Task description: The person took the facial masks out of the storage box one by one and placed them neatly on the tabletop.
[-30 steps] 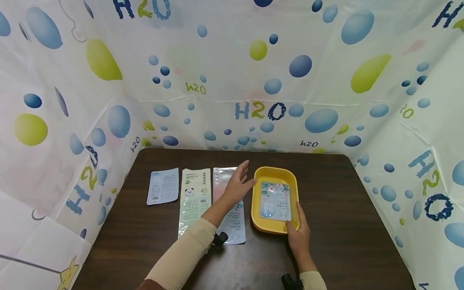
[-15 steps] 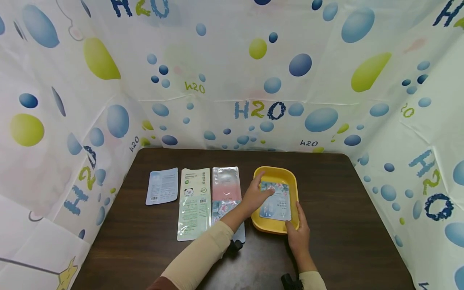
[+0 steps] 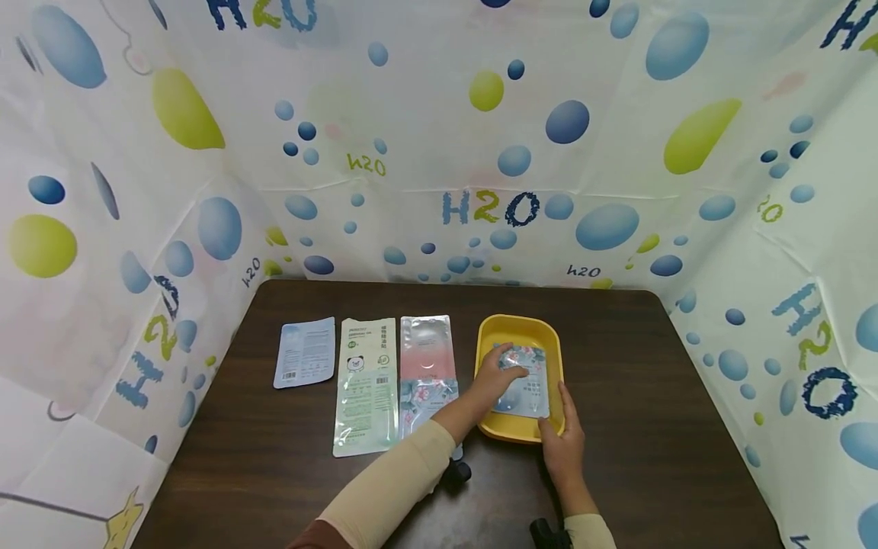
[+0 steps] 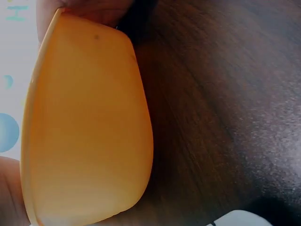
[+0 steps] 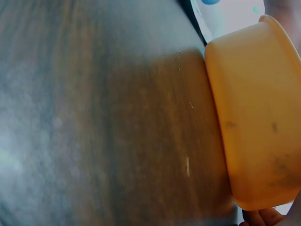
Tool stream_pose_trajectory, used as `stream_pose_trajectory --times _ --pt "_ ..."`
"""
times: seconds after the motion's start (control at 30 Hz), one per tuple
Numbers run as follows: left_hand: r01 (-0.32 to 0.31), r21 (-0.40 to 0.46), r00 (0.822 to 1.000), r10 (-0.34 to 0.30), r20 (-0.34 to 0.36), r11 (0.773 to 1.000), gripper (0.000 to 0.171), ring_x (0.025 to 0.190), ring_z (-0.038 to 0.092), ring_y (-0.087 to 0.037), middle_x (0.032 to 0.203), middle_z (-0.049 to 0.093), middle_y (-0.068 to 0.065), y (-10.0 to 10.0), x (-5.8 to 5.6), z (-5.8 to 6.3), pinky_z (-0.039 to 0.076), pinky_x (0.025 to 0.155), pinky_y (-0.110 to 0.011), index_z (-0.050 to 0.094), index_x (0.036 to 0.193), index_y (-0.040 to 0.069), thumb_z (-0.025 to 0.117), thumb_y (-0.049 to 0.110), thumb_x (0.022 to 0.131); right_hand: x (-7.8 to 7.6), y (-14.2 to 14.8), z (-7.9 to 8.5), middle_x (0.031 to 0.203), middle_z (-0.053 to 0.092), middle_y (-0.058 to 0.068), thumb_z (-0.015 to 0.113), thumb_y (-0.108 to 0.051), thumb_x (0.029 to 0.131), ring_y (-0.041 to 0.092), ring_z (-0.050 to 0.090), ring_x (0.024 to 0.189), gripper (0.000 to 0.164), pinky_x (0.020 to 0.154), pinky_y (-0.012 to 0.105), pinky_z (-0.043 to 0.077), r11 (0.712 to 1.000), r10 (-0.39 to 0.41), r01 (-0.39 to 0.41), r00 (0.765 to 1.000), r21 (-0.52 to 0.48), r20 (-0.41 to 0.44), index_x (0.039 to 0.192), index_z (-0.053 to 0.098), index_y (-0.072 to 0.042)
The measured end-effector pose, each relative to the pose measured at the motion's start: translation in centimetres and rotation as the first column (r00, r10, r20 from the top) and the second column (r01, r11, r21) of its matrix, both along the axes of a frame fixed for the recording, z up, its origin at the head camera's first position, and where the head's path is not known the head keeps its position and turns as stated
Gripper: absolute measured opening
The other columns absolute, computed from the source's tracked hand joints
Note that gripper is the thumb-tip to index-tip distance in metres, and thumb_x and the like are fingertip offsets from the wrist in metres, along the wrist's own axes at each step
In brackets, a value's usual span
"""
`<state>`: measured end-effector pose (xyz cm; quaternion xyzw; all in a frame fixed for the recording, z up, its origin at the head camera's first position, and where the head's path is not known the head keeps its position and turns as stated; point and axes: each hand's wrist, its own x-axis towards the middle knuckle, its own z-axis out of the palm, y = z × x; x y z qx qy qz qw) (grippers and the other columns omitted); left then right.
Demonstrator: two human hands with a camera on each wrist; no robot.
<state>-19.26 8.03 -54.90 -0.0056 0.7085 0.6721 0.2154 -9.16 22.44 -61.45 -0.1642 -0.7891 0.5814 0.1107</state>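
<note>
A yellow plastic tray (image 3: pixel 521 328) stands on the table in the head view, with a flat blue floral packet (image 3: pixel 531 398) lying inside. My right hand (image 3: pixel 565 450) grips the tray's near right corner, thumb over the rim and fingers along the outer wall. Reaching in over the left rim, my left hand (image 3: pixel 494 379) has its thumb and fingers spread above or on the packet's upper left part; contact is unclear. Both wrist views mostly show the tray's outer wall (image 4: pixel 89 122), and the packet is hidden there.
Left of the tray, a pink and silver floral packet (image 3: pixel 427 347), a pale green packet (image 3: pixel 366 389) and a small light blue packet (image 3: pixel 306 352) lie in a row on the dark wooden table (image 3: pixel 645 427). A printed curtain (image 3: pixel 411 99) surrounds the table.
My left hand has moved right and down from beside the tray's left rim to over the packet inside. My right hand keeps its grip on the tray, which stays in place.
</note>
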Motion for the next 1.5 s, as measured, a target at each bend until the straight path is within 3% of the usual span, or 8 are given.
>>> stream_pose_trajectory --times 0.23,0.43,0.7,0.93,1.03,1.17,1.33,1.5 --pt "-0.037 0.157 0.996 0.023 0.092 0.987 0.061 0.127 0.054 -0.031 0.146 0.052 -0.018 -0.2 -0.4 -0.2 0.038 0.118 -0.054 0.048 0.149 0.016 0.07 0.026 0.092 0.0 0.0 0.1 0.167 0.033 0.007 0.057 -0.001 0.093 0.026 0.041 0.146 0.077 0.094 -0.004 0.031 1.0 0.009 -0.009 1.0 -0.011 0.001 0.161 0.033 -0.028" --pt "-0.044 0.215 0.997 0.029 0.069 0.976 0.061 0.144 0.038 -0.038 0.157 0.04 -0.019 -0.3 -0.2 -0.2 0.029 0.123 -0.057 0.049 0.148 0.013 0.07 0.02 0.091 0.0 0.1 0.1 0.167 0.033 0.006 0.058 -0.002 0.093 0.025 0.038 0.149 0.077 0.096 -0.004 0.029 1.0 0.009 -0.009 1.0 0.006 0.009 0.161 0.033 -0.028" --pt "-0.047 0.294 0.998 0.034 0.05 0.955 0.067 0.121 0.054 -0.026 0.152 0.043 -0.024 -0.4 -0.3 -0.5 0.04 0.116 -0.051 0.041 0.152 0.007 0.068 0.012 0.091 0.0 0.0 0.2 0.167 0.034 0.008 0.059 -0.001 0.092 0.029 0.034 0.152 0.077 0.121 0.052 0.032 1.0 0.01 -0.01 1.0 -0.008 0.009 0.16 0.035 -0.027" --pt "-0.031 0.341 0.997 0.003 0.083 0.94 0.061 0.112 0.062 -0.026 0.146 0.051 -0.025 -0.5 -0.7 -0.2 0.048 0.11 -0.047 0.045 0.15 0.004 0.066 0.011 0.093 0.2 0.1 0.2 0.166 0.034 0.011 0.059 0.001 0.093 0.028 0.043 0.144 0.077 0.094 0.0 0.034 1.0 0.013 -0.014 1.0 -0.023 -0.014 0.16 0.034 -0.026" --pt "0.026 0.255 0.999 -0.034 0.024 0.967 0.059 0.113 0.059 -0.019 0.149 0.051 -0.019 -0.6 -0.4 0.1 0.046 0.113 -0.045 0.049 0.149 0.006 0.067 0.014 0.093 0.2 0.1 0.2 0.166 0.034 0.012 0.059 0.0 0.094 0.03 0.046 0.142 0.076 0.09 -0.002 0.034 1.0 0.019 -0.019 1.0 -0.016 -0.008 0.161 0.033 -0.025" --pt "0.05 0.11 0.998 -0.046 -0.044 0.993 0.057 0.13 0.055 -0.026 0.15 0.054 -0.013 -0.6 -0.2 0.4 0.043 0.117 -0.046 0.053 0.147 0.01 0.07 0.016 0.093 0.2 0.1 0.4 0.166 0.034 0.014 0.059 -0.001 0.095 0.032 0.047 0.14 0.076 0.088 -0.003 0.035 0.999 0.029 -0.029 1.0 -0.019 -0.003 0.162 0.032 -0.024" --pt "0.079 0.007 0.986 -0.077 -0.147 0.997 0.055 0.14 0.051 -0.034 0.152 0.05 -0.014 -0.7 -0.1 0.5 0.044 0.115 -0.048 0.055 0.146 0.007 0.071 0.015 0.093 0.2 0.0 0.4 0.165 0.035 0.013 0.059 0.0 0.094 0.032 0.047 0.14 0.075 0.088 -0.001 0.036 0.999 0.028 -0.028 0.999 -0.017 -0.025 0.161 0.034 -0.024" --pt "0.113 -0.037 0.969 -0.118 -0.215 0.993 0.053 0.13 0.057 -0.034 0.15 0.051 -0.014 -1.2 -0.2 0.9 0.05 0.109 -0.046 0.058 0.143 0.006 0.072 0.016 0.093 0.1 0.1 0.3 0.165 0.037 0.012 0.059 0.0 0.093 0.031 0.046 0.142 0.075 0.088 -0.002 0.036 1.0 0.009 -0.009 1.0 -0.005 -0.018 0.16 0.036 -0.025"
